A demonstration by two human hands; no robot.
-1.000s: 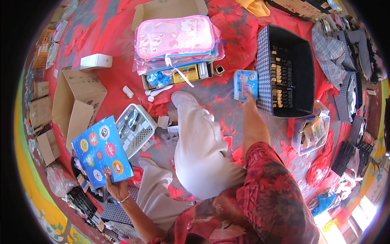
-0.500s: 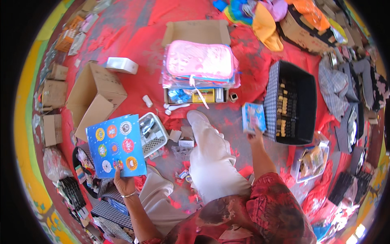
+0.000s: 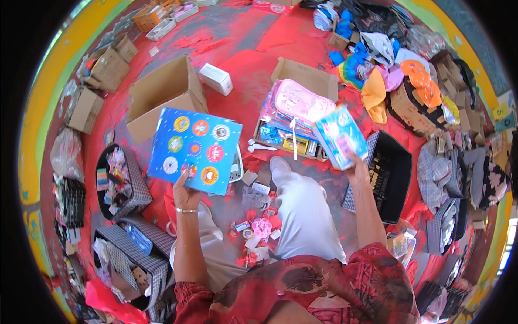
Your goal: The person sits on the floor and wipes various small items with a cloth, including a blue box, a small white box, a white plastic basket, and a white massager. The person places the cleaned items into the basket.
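My left hand [image 3: 186, 189] grips the lower edge of a flat blue square sheet [image 3: 195, 148] with rows of round coloured badges printed on it. In my right hand [image 3: 358, 170] is a light blue and white packet [image 3: 340, 135], held up by its lower corner. Behind that packet stands a cardboard box [image 3: 318, 81] with its flap up, filled with a pink pouch [image 3: 303, 101] and several flat plastic packs. The packet covers the box's right part. The sheet hides most of a white plastic basket [image 3: 236, 170].
A large brown carton [image 3: 162, 86] gapes at the left, with a small white box [image 3: 216, 79] beside it. To the right is a dark checked bin [image 3: 396, 178]. Checked bins of clothes [image 3: 121, 178] sit at the left. Small items and a pink flower [image 3: 262, 227] lie between my legs.
My right hand has lifted the packet up and away from beside the dark bin. The blue sheet has risen and shifted right with my left hand. The whole view has turned.
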